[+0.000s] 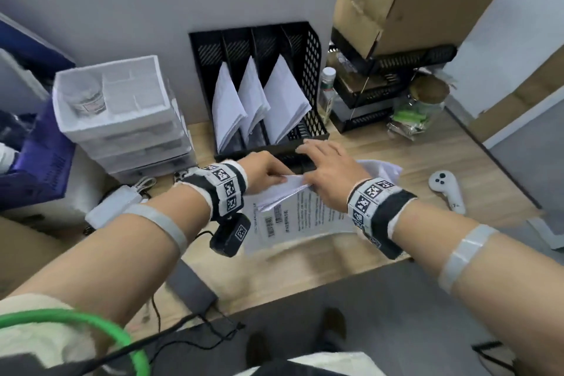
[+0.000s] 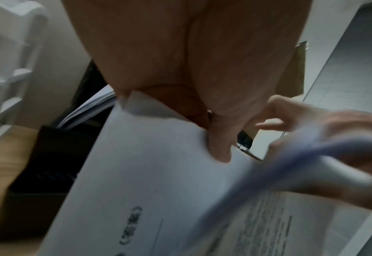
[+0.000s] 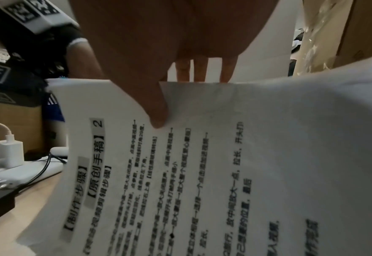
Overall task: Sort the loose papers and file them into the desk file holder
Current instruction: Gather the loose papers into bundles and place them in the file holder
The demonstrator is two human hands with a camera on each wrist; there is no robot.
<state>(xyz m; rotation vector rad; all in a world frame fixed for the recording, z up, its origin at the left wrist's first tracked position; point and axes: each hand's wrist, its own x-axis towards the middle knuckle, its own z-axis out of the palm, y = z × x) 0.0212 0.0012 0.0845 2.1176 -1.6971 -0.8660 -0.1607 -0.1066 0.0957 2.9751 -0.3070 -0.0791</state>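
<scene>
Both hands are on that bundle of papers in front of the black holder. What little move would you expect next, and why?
Probably lifting the paper stack toward the file holder, into its leftmost slot. The left hand pinches one end and the right hand grips the other, thumb on the printed page, so the stack is already held. Three slots hold papers; the leftmost looks free.

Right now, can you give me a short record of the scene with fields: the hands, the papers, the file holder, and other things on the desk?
left hand: grips a stack of loose papers, thumb on top
right hand: pinches a printed sheet between thumb and straight fingers
file holder: black mesh, stands against the wall; three slots hold paper bundles, the leftmost slot looks empty
printed page on desk: lies under the hands
other things: white drawer unit left of the holder; white controller at right
</scene>
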